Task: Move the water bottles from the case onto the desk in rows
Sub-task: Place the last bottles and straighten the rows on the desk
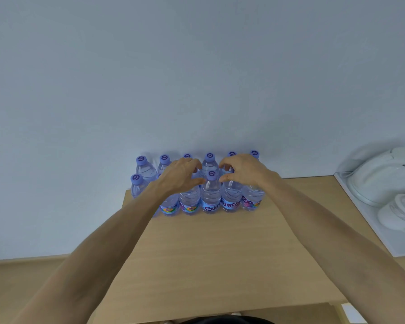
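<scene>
Both hands up at the bottle rows on the tabletop (220, 253): left hand (178, 176) and right hand (243, 170) curl over neighbouring bottle tops, centre bottle (211, 195) standing between them.

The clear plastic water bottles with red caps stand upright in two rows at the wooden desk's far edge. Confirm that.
Wrong on one point: the head view shows the clear plastic water bottles have purple caps, not red. They do stand upright in two rows at the wooden desk's far edge.

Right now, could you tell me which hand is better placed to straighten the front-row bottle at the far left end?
Left, probably. The left hand hovers nearer that far-left bottle; the right hand would have to cross over the left hand.
</scene>
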A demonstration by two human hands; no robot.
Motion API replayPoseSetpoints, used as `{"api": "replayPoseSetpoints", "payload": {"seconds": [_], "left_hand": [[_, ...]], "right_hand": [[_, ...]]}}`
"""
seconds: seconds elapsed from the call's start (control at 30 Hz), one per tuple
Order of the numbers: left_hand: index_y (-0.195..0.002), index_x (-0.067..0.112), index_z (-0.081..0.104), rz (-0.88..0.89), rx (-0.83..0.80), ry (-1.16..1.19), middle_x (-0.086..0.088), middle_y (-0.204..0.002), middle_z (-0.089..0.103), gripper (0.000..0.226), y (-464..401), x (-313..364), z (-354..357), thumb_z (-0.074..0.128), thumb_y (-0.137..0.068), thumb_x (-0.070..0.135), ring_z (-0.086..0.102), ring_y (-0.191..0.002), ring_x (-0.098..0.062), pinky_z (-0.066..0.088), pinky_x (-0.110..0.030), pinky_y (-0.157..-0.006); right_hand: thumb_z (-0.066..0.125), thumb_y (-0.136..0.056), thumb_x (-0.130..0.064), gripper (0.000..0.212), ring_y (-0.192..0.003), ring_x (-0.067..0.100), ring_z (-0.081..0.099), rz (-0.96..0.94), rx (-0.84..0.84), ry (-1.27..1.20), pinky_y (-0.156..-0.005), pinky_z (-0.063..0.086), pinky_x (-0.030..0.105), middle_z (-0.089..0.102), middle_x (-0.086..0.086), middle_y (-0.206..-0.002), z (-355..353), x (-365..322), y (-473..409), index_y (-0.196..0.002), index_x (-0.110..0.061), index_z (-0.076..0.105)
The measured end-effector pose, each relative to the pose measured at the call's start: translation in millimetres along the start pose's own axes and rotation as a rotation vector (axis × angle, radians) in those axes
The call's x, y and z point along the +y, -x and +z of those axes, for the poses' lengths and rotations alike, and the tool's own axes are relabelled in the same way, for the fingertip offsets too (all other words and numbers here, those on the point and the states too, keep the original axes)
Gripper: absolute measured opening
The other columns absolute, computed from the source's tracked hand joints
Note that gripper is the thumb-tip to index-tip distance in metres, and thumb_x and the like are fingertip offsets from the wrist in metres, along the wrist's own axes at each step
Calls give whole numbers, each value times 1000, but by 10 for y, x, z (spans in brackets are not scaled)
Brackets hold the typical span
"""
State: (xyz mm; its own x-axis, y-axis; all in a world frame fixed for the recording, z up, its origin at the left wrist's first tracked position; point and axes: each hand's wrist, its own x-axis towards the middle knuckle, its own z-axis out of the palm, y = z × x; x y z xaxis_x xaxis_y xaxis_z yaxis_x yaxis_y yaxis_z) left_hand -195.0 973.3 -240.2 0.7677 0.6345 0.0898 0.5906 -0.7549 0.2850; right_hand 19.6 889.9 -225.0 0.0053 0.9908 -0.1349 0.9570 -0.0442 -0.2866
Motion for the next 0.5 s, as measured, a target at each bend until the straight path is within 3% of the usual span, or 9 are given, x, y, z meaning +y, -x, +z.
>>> {"api": "replayPoseSetpoints", "payload": {"seconds": [0.07, 0.23, 0.5], "left_hand": [[-117, 15, 58, 9, -2, -37, -3, -112, 65, 44, -73, 144, 40, 63, -88, 48, 59, -101, -23, 43, -35, -83], [-109, 8, 52, -56, -41, -128, -9, -108, 61, 44, -213, 412, 159, 58, -91, 48, 58, -96, -29, 44, -38, -71], [-104, 8, 60, -9, -63, 70, -4, -97, 62, 24, -236, 340, 121, 70, -86, 21, 58, -93, -28, 35, -28, -69]], "right_hand": [[69, -83, -53, 51, -105, 22, 60, -4, -4, 44, -87, 48, 37, 65, -1, -118, -59, 91, 49, -125, -26, 61], [69, -87, -38, 41, -105, 26, 57, 5, -25, 57, -87, 48, 43, 59, 5, -119, -19, 188, 106, -122, -18, 61], [71, -86, -30, 36, -101, 22, 55, -41, 2, -68, -85, 48, 40, 57, 2, -116, -9, 231, 113, -119, -17, 63]]}}
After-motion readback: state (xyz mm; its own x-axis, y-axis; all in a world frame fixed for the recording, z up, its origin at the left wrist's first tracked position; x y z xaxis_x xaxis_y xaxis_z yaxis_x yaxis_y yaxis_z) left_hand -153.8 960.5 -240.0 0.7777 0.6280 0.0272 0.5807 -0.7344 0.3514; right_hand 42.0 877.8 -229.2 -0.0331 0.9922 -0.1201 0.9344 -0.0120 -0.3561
